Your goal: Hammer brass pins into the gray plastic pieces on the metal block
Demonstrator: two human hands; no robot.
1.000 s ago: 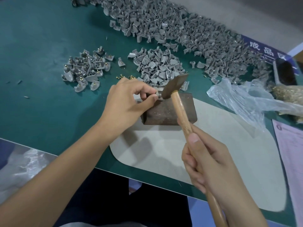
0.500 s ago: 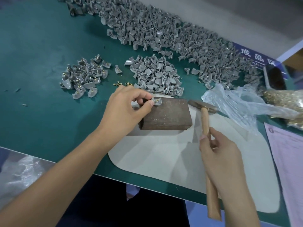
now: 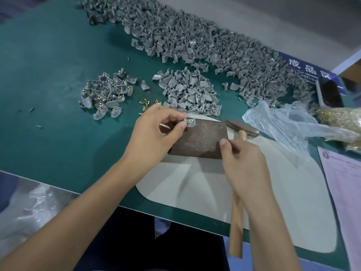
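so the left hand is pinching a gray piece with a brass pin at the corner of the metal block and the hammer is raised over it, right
Not quite. The head view shows the hammer lying on the pad to the right of the metal block, not raised. The rest holds: the left hand pinches a gray piece with a brass pin at the block's far left corner.

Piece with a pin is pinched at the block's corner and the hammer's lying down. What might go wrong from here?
1. The left hand pinches the gray piece at the far left corner of the metal block; a strike there could hit fingertips or tip the piece off.
2. The hammer lies with its handle past the table edge under the right hand; a nudge could drop it.
3. Loose brass pins beside the left hand could scatter.
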